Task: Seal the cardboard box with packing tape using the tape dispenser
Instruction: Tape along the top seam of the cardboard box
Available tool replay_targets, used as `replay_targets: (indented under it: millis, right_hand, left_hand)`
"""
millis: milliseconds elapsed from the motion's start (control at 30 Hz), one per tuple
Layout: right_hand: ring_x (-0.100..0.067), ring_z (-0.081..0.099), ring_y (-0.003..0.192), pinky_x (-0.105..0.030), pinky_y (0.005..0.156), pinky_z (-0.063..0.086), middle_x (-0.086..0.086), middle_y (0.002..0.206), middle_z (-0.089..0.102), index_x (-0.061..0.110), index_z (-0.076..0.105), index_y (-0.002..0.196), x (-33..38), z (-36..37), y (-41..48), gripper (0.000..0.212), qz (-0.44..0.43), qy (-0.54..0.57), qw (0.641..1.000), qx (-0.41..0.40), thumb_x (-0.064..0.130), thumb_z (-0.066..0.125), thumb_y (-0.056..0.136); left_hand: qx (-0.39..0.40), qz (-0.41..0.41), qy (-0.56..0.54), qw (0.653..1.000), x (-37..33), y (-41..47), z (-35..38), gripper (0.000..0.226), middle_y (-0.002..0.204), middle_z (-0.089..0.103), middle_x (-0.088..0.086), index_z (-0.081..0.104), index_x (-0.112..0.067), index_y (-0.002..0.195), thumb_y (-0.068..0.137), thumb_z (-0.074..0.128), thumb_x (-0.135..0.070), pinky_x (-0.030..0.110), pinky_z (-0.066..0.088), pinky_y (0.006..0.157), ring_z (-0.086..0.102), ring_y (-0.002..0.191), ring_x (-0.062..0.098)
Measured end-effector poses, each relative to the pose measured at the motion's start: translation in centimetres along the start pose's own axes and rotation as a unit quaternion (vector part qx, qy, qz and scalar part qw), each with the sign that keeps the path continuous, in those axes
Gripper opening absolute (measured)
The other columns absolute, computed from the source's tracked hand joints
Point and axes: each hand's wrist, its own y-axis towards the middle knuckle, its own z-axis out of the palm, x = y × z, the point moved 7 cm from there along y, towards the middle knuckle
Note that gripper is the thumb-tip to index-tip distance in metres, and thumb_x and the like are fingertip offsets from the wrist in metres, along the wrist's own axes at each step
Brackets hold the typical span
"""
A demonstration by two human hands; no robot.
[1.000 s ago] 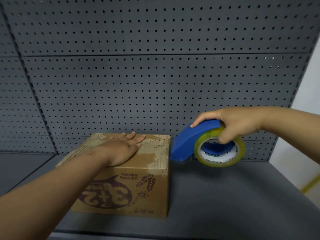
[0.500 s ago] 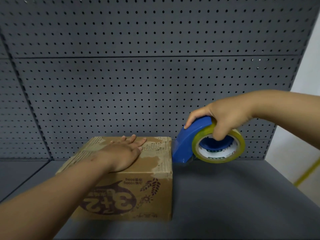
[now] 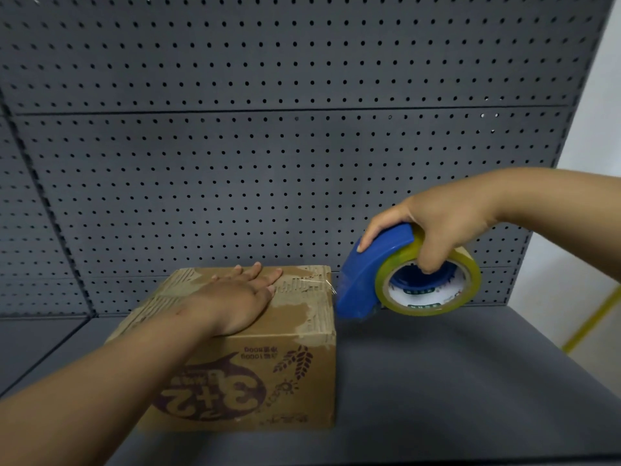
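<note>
Head view. Pinning cardboard box [image 3: 302, 334] with flat left grip [image 3: 238, 301], clutching tape dispenser [image 3: 366, 274] in right grip [image 3: 443, 223]. Best pulled level across, pressing firmly.

L grip [image 3: 242, 304] flat, R grip [image 3: 443, 223] curled

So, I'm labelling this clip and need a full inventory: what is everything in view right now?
cardboard box: one, brown with purple print, on the shelf, left of centre.
tape dispenser: one, blue, held off the shelf beside the box's upper right edge.
tape roll: one, yellowish clear, mounted in the tape dispenser.
shelf: one, dark grey, under the box.
pegboard: several panels, grey, behind the shelf.
wall: one, white, far right.
stripe: one, yellow, low at the right edge.
left hand: one, flat on the box top, fingers straight.
right hand: one, grips the tape dispenser from above.
</note>
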Motion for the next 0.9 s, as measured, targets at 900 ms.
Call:
replay_targets:
  millis: [900]
  right_hand:
    - [0.003,0.054,0.061,-0.014,0.058,0.045,0.009,0.095,0.065,0.057,0.05,0.112,-9.4,5.2,1.0,0.062,0.08,-0.031,0.996,-0.038,0.018,0.065,0.067]
  left_hand:
    - [-0.007,0.02,0.005,1.0,0.2,0.5,0.1,0.049,0.16,-0.007,-0.005,-0.003,-0.045,0.146,0.098,0.008,-0.044,0.042,0.002,0.119,-0.003,0.148,0.021]
